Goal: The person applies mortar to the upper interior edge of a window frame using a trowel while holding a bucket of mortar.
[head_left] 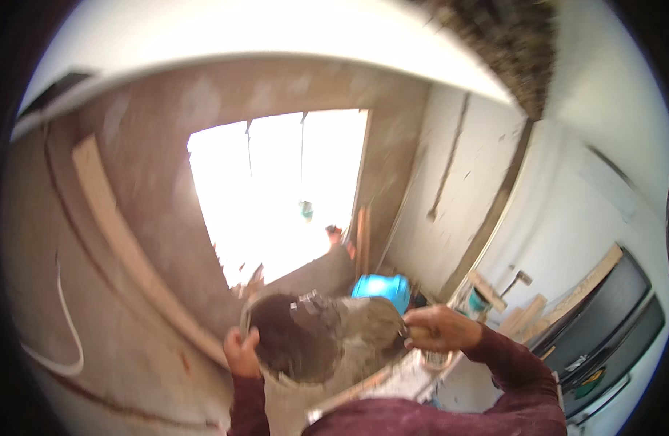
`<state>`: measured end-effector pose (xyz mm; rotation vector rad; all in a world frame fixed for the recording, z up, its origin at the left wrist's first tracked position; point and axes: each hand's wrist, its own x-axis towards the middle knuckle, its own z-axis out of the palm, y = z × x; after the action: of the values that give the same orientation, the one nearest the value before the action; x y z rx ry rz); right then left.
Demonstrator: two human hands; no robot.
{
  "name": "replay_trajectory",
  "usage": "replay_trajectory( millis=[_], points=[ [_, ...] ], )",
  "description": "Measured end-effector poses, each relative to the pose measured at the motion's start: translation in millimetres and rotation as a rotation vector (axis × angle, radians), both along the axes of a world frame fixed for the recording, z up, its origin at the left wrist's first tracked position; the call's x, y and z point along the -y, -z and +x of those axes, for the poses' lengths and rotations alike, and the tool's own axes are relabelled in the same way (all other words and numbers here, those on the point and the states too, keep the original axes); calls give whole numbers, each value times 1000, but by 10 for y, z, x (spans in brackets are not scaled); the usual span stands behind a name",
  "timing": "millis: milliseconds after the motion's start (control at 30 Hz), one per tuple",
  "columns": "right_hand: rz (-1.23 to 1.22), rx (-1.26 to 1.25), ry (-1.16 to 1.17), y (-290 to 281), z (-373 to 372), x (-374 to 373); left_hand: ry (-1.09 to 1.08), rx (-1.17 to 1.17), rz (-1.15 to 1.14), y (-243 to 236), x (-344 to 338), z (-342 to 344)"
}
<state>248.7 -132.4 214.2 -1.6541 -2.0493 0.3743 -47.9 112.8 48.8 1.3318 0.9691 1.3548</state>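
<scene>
A round, dark-insided pan [294, 341] with wet grey mortar in it is held tilted in front of me. My left hand [241, 352] is closed round the near left edge of its rim, thumb uppermost. On the right, my right hand [438, 328] is closed, apparently round the handle of a trowel [393, 327]; the handle is mostly hidden by the fingers. Grey mortar [363, 323] covers the trowel's blade and the right side of the pan, so the blade's outline is unclear. Both forearms are in dark red sleeves.
A bright barred window opening [276, 196] is in the wall ahead. To its left leans a long wooden board [120, 211]. A blue container [383, 289] stands beyond the pan. On the right are wood pieces [527, 314] and dark panels [603, 338]. A white cable [71, 327] hangs at left.
</scene>
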Motion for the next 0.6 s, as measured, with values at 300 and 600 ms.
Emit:
replay_trajectory(
  millis=[300, 600],
  points=[
    [175, 363, 605, -1873, -731, 1469, 484, 360, -388, -113, -149, 733],
    [355, 307, 994, -2805, -1345, 1970, 678, 270, -238, -661, 101, 1172]
  ],
)
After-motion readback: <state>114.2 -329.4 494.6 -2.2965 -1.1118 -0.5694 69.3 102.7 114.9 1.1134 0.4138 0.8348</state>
